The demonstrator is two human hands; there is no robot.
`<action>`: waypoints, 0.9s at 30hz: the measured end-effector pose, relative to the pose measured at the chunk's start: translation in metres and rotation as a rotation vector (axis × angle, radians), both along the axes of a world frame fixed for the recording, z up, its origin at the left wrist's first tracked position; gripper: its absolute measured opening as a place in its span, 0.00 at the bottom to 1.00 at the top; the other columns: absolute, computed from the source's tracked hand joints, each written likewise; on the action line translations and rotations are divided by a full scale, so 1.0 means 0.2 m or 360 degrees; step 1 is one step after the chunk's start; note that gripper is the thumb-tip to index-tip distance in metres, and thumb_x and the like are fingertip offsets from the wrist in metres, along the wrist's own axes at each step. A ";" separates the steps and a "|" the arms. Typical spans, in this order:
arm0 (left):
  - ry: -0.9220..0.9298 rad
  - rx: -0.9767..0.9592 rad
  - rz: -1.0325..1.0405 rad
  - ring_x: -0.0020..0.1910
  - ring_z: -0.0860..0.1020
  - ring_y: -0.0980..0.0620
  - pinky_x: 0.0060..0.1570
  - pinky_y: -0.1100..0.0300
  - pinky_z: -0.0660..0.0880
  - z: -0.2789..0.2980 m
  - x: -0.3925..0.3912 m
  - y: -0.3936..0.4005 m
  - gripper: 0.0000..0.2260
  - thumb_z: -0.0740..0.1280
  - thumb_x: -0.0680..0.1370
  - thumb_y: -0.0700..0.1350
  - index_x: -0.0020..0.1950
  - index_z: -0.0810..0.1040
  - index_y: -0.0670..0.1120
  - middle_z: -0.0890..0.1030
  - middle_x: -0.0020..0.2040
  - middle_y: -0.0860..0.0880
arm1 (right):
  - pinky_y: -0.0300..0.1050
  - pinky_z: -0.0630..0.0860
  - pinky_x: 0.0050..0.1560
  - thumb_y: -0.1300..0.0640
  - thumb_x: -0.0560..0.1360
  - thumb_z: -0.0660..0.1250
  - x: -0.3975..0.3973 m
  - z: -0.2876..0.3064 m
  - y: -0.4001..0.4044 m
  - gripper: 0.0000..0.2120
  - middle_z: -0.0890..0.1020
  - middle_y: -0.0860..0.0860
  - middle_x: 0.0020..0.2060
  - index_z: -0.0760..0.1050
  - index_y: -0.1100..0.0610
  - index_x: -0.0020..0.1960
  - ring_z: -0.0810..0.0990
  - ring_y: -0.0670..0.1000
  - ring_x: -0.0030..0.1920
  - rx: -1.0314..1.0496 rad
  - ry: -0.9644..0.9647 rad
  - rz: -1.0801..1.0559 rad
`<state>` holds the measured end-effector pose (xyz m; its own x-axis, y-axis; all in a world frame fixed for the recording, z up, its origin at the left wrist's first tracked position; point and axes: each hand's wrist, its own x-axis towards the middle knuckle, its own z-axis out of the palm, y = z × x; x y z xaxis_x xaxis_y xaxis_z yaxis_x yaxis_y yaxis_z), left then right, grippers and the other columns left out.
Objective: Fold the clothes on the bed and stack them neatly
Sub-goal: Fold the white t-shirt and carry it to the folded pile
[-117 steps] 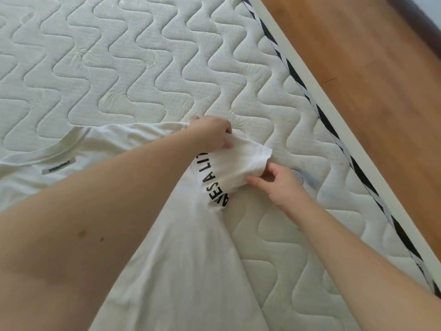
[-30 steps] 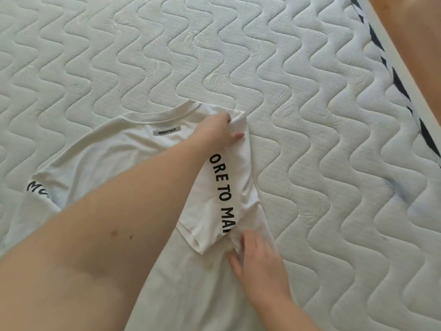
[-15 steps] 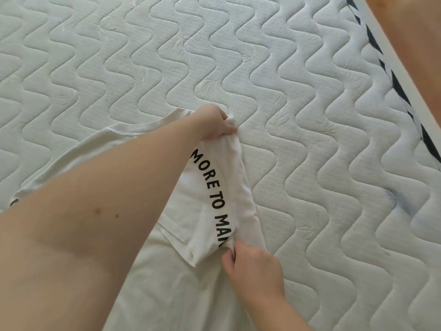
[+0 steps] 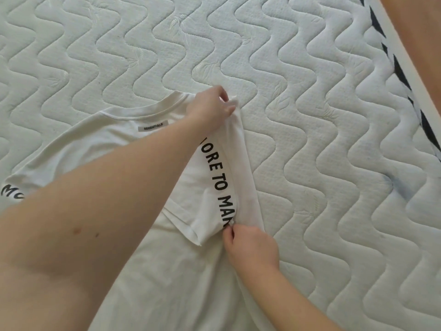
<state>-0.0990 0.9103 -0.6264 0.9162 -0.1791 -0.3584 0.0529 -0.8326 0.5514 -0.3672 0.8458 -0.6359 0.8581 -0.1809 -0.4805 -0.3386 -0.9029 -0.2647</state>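
A white T-shirt (image 4: 100, 144) with black lettering lies flat on the quilted white mattress (image 4: 310, 139), collar toward the far side. Its right sleeve (image 4: 210, 185), printed with black letters, is folded inward over the body. My left hand (image 4: 212, 108) reaches across and pinches the shoulder corner of the fold, next to the collar. My right hand (image 4: 250, 247) pinches the fold's lower end, at the sleeve hem. The left sleeve (image 4: 14, 189) lies spread out at the left edge of view.
The mattress edge with black-and-white striped piping (image 4: 403, 75) runs diagonally at the upper right. Beyond it is wooden floor (image 4: 424, 32). Bare mattress stretches far of and to the right of the shirt.
The sleeve went from bunched between both hands to folded inward along the shirt's side. Over the last second my right hand closed from flat fingers into a pinch at the fold's lower end.
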 end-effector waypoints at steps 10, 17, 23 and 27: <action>0.0191 0.0454 -0.0416 0.43 0.74 0.47 0.35 0.57 0.66 0.07 -0.22 0.47 0.16 0.71 0.73 0.60 0.43 0.73 0.48 0.74 0.39 0.53 | 0.47 0.73 0.27 0.43 0.56 0.82 -0.45 0.10 0.00 0.23 0.78 0.54 0.34 0.78 0.56 0.39 0.79 0.55 0.31 -0.0359 -0.0083 0.0271; -0.0191 0.0352 -0.0163 0.57 0.75 0.41 0.55 0.50 0.71 0.10 -0.32 0.55 0.15 0.67 0.79 0.50 0.64 0.71 0.48 0.78 0.55 0.44 | 0.45 0.73 0.24 0.50 0.57 0.83 -0.62 0.12 -0.02 0.18 0.78 0.52 0.31 0.78 0.56 0.38 0.79 0.54 0.28 -0.0328 -0.0205 0.0263; -0.0495 0.0098 -0.0098 0.40 0.76 0.45 0.41 0.53 0.69 0.21 -0.81 0.27 0.18 0.57 0.82 0.53 0.41 0.75 0.42 0.78 0.37 0.47 | 0.43 0.71 0.24 0.56 0.56 0.82 -0.74 0.14 -0.03 0.16 0.78 0.51 0.29 0.80 0.55 0.39 0.78 0.53 0.26 -0.0451 -0.0235 0.0273; 0.0591 0.0342 -0.0087 0.33 0.82 0.45 0.45 0.52 0.80 0.13 -1.27 0.15 0.31 0.55 0.80 0.63 0.34 0.81 0.40 0.83 0.30 0.46 | 0.43 0.70 0.27 0.59 0.53 0.81 -0.92 0.16 -0.11 0.16 0.77 0.52 0.27 0.78 0.56 0.36 0.78 0.54 0.26 -0.0486 -0.0161 0.0304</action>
